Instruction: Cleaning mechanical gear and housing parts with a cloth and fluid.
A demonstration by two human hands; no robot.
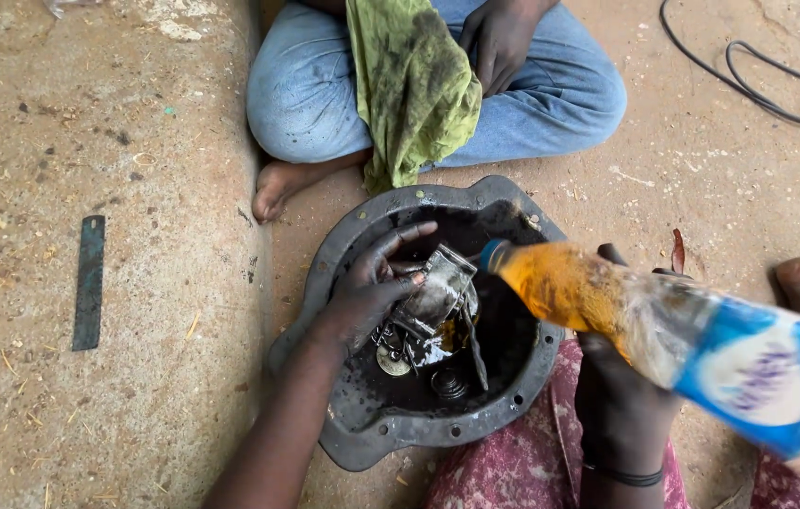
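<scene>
Pouring from the plastic bottle [664, 335] in your right hand [621, 396], you send a thin stream of orange liquid onto the small metal part [433, 297] that your left hand [367, 292] holds over the middle of the black metal pan [362, 443]. Your left fingers are closed around the part, and your right fingers are wrapped tight on the bottle. The pan sits on the dirt floor [136, 141] between your knees, with loose bits like a spring [449, 383] and a round washer [391, 361] in the dark puddle at its bottom.

Here is what could go wrong. The part looks wet and oily, so it may slip from your fingers and splash into the puddle. If you tip the bottle too far, the liquid may gush out and run over the near rim onto your red cloth [513, 462]. Small bits may get lost in the murky puddle. Another person [438, 85] sits at the far edge with a green rag [414, 85], close enough to be splashed
</scene>
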